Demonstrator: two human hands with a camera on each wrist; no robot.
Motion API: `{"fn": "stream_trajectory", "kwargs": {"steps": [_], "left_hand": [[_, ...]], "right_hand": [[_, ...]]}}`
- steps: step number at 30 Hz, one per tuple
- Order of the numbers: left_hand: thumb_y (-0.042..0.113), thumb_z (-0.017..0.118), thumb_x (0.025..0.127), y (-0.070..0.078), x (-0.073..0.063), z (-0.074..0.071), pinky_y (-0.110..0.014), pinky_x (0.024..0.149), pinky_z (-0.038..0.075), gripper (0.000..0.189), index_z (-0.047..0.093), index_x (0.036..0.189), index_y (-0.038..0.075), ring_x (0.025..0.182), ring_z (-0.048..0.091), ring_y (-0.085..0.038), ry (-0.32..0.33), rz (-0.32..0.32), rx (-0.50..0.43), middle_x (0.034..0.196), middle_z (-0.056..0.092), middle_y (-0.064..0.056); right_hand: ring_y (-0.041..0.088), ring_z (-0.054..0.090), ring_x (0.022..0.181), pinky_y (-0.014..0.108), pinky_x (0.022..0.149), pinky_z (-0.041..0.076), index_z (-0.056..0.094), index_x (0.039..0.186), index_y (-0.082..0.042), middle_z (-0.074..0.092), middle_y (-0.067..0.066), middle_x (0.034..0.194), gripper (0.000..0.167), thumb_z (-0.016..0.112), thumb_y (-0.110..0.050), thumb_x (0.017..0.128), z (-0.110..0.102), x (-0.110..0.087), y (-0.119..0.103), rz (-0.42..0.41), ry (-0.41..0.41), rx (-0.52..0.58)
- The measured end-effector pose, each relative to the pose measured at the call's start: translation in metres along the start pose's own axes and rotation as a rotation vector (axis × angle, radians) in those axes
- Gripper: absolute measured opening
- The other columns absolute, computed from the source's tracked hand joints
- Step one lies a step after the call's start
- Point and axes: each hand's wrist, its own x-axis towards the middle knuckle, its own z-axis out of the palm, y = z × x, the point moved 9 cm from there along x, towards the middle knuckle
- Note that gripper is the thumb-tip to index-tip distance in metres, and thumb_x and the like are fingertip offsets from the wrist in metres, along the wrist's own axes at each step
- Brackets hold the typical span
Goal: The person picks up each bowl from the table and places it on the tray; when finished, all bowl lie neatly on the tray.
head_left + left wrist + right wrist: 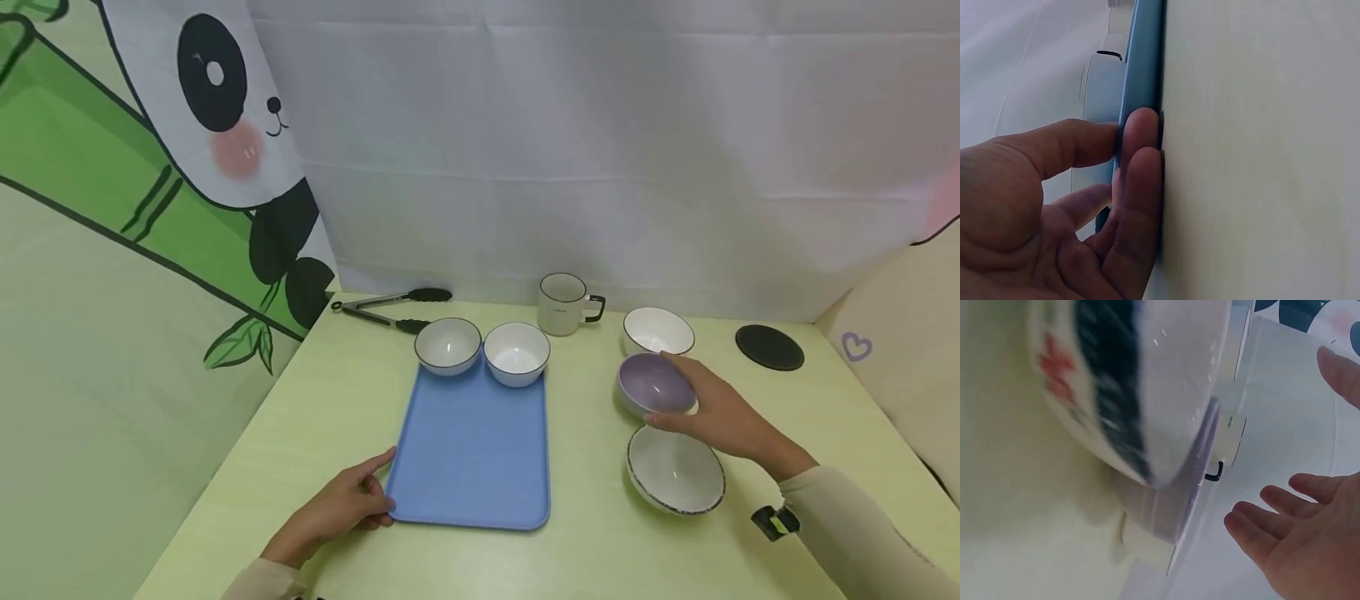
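My left hand [341, 504] is at the near left corner of a blue tray [472, 450]. In the left wrist view the thumb [1072, 144] lies on the tray's rim [1141, 69], with fingertips against its outer side, pinching it. Over a purple bowl [654, 383] hovers my right hand [723, 412], thumb and fingers spread across its right side. In the right wrist view these fingers [1272, 525] stand apart from the purple bowl [1166, 506]. Just nearer lies a larger white bowl with a dark speckled rim [675, 471]; its outside carries a dark band and red pattern [1057, 372].
Two white bowls, one left [448, 346] and one right [517, 354], sit at the tray's far end. Behind are black-tipped tongs [390, 308], a white mug [562, 307], another white bowl [657, 331] and a black round disc [769, 347]. A white curtain [562, 150] hangs behind the table.
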Motion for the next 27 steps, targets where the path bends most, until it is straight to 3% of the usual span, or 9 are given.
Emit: {"fn": "stream_trajectory", "kwargs": {"steps": [5,14,19,23,27], "left_hand": [[0.002,0.07,0.089,0.002,0.002,0.0,-0.031,0.062,0.054,0.082,0.024,0.156,-0.004,0.073,0.069,-0.026,0.004,-0.002,0.006,0.084,0.054,-0.012],[0.002,0.071,0.089,0.002,0.004,-0.003,-0.032,0.062,0.054,0.082,0.024,0.156,-0.004,0.074,0.069,-0.027,0.009,-0.002,0.02,0.084,0.055,-0.012],[0.002,0.071,0.089,-0.001,0.002,-0.001,-0.031,0.061,0.054,0.083,0.023,0.156,-0.005,0.072,0.068,-0.025,-0.009,-0.013,0.012,0.084,0.055,-0.012],[0.002,0.07,0.089,-0.001,0.001,0.0,-0.029,0.059,0.052,0.083,0.023,0.156,-0.006,0.071,0.068,-0.024,-0.015,-0.005,0.021,0.083,0.056,-0.011],[0.002,0.071,0.088,-0.002,0.0,0.0,-0.029,0.058,0.052,0.083,0.024,0.156,-0.006,0.072,0.068,-0.025,-0.002,-0.001,0.02,0.083,0.055,-0.011]], "right_hand": [[0.048,0.031,0.139,0.07,0.102,0.03,0.02,0.16,-0.006,0.03,0.023,0.157,0.103,0.081,-0.038,0.084,0.003,-0.025,0.0,-0.024,0.02,0.037],[0.062,0.028,0.134,0.073,0.1,0.031,-0.005,0.159,0.001,0.01,0.032,0.16,0.123,0.082,-0.041,0.083,0.018,-0.059,0.022,0.132,-0.001,0.081],[0.064,0.026,0.133,0.072,0.099,0.032,-0.005,0.157,0.005,0.01,0.036,0.158,0.123,0.085,-0.031,0.08,0.032,-0.071,0.032,0.152,-0.019,0.135],[0.058,0.031,0.134,0.046,0.099,0.043,0.0,0.156,0.008,0.016,0.037,0.156,0.124,0.088,-0.027,0.075,0.04,-0.077,0.037,0.132,-0.034,0.143],[0.048,0.042,0.128,0.019,0.09,0.041,0.006,0.155,0.011,0.025,0.037,0.153,0.126,0.091,-0.026,0.07,0.042,-0.077,0.036,0.079,-0.02,0.13]]}}
